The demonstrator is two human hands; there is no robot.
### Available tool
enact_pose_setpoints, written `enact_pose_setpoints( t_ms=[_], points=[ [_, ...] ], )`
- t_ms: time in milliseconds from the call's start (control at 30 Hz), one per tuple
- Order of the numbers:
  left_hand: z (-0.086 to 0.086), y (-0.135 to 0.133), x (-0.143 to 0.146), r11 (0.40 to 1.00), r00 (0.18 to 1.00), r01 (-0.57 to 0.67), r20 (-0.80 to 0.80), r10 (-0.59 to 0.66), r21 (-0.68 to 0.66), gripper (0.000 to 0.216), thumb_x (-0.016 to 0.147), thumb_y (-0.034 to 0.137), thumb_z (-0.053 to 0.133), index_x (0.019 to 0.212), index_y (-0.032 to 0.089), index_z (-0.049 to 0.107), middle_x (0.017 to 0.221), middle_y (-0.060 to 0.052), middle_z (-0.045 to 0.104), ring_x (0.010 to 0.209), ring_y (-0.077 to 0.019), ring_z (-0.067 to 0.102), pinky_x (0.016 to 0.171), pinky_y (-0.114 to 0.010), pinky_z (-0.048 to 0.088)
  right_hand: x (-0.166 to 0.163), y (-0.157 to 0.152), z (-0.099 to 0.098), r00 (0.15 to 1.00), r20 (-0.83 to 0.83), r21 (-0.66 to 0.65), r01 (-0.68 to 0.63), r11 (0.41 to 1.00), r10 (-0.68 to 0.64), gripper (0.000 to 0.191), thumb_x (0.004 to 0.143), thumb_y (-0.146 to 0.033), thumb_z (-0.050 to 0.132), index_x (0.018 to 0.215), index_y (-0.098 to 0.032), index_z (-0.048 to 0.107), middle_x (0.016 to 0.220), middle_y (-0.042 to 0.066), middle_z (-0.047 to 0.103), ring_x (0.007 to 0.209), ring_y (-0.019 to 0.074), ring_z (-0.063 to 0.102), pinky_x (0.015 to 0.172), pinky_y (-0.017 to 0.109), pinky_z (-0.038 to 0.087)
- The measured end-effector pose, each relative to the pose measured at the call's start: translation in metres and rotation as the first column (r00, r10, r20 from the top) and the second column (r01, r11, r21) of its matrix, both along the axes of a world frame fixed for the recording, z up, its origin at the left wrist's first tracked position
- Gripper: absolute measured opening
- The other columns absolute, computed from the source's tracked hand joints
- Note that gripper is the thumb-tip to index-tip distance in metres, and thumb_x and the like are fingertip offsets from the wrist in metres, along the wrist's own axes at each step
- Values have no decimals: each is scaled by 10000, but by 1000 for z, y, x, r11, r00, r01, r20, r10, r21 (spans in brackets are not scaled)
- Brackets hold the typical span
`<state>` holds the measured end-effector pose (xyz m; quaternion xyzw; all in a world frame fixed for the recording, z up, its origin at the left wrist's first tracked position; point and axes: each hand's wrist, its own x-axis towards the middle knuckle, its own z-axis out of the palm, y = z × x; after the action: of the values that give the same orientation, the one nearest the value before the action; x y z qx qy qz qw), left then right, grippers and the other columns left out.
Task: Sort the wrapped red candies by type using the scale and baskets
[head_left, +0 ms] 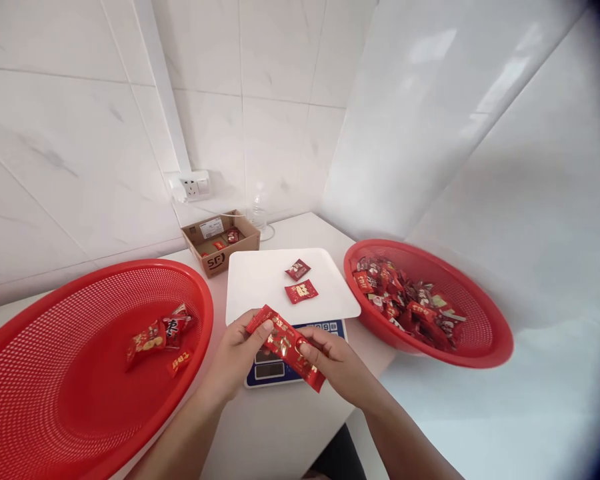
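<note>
Between my two hands is a long red snack packet (286, 345) with gold print, held slanting in front of the scale. My left hand (237, 353) pinches its upper left end, thumb on top. My right hand (336, 363) grips the lower right part between thumb and fingers. Behind the packet is a digital weighing scale (273, 371) with a blue panel, partly hidden by the packet and my hands. On its white pan (255, 283) lie two small packets, a dark red one (299, 269) and a brighter red one (301, 291).
A large red mesh basket (25, 360) at left holds several packets (147, 340). Another red basket (485, 333) at right is heaped with packets (410, 300). Behind the scale stand a cardboard box (220, 260) and a clear bottle (259, 212), near a wall socket (196, 187).
</note>
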<state>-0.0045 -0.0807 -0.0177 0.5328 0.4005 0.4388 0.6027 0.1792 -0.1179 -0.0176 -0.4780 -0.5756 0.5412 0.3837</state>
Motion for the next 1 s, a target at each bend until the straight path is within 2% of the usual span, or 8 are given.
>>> enact_pose_setpoints(
  t_ms=[100, 267, 400, 567, 667, 767, 900, 1000],
  points=[
    [0, 1, -1, 989, 992, -30, 115, 47, -146, 265, 767, 430, 635, 840, 182, 579, 719, 25, 592, 595, -74, 523, 523, -174, 469, 2, 1, -5, 992, -97, -100, 68, 993, -78, 413, 767, -530, 627, 1035, -216, 643, 976, 46, 687, 842, 182, 627, 757, 308, 492],
    [2, -1, 1, 981, 977, -51, 196, 89, -189, 271, 726, 374, 695, 877, 193, 561, 884, 6, 616, 753, -98, 598, 602, -190, 542, 8, 4, -13, 922, -259, -208, 238, 949, -288, 368, 676, -537, 713, 803, -208, 608, 767, 19, 682, 670, 156, 608, 627, 280, 478],
    [2, -2, 2, 981, 978, -15, 202, 54, -191, 247, 713, 340, 714, 810, 197, 538, 856, 24, 615, 786, -105, 613, 639, -206, 560, 13, 10, -12, 838, -366, -196, 354, 914, -404, 333, 674, -486, 737, 674, -215, 544, 660, -11, 649, 588, 147, 580, 574, 278, 460],
    [2, 0, 0, 975, 972, 14, 233, 39, -222, 288, 670, 320, 754, 832, 200, 549, 828, 41, 617, 759, -90, 616, 631, -185, 554, 16, 14, -6, 837, -401, -147, 342, 928, -372, 284, 694, -473, 727, 765, -227, 604, 720, -3, 664, 645, 167, 599, 621, 302, 474],
    [1, 3, 1, 970, 956, -35, 274, 102, -239, 286, 660, 300, 763, 814, 199, 545, 822, 51, 614, 763, -71, 609, 661, -166, 549, 16, 14, -6, 863, -354, -125, 337, 933, -359, 337, 677, -514, 726, 809, -218, 635, 777, 17, 677, 661, 152, 583, 651, 296, 466],
    [0, 4, 2, 966, 945, -55, 300, 132, -252, 292, 657, 285, 766, 810, 200, 532, 856, 45, 624, 799, -77, 616, 684, -170, 551, 17, 16, -8, 883, -276, -100, 366, 925, -379, 354, 683, -533, 715, 784, -199, 653, 751, 26, 675, 645, 131, 554, 661, 279, 447],
    [1, 2, 2, 966, 953, -22, 287, 98, -256, 307, 644, 285, 773, 788, 199, 516, 844, 40, 623, 806, -94, 620, 688, -197, 559, 18, 18, -7, 885, -256, -51, 388, 920, -388, 338, 713, -530, 690, 757, -198, 653, 734, 20, 665, 638, 128, 552, 666, 283, 439],
    [2, 0, 2, 966, 968, 21, 248, 45, -256, 304, 657, 335, 762, 772, 199, 515, 849, 30, 625, 811, -113, 623, 680, -221, 564, 16, 19, -2, 872, -317, -68, 370, 926, -372, 315, 732, -518, 677, 824, -217, 662, 772, 18, 671, 677, 160, 588, 675, 305, 454]
  ],
)
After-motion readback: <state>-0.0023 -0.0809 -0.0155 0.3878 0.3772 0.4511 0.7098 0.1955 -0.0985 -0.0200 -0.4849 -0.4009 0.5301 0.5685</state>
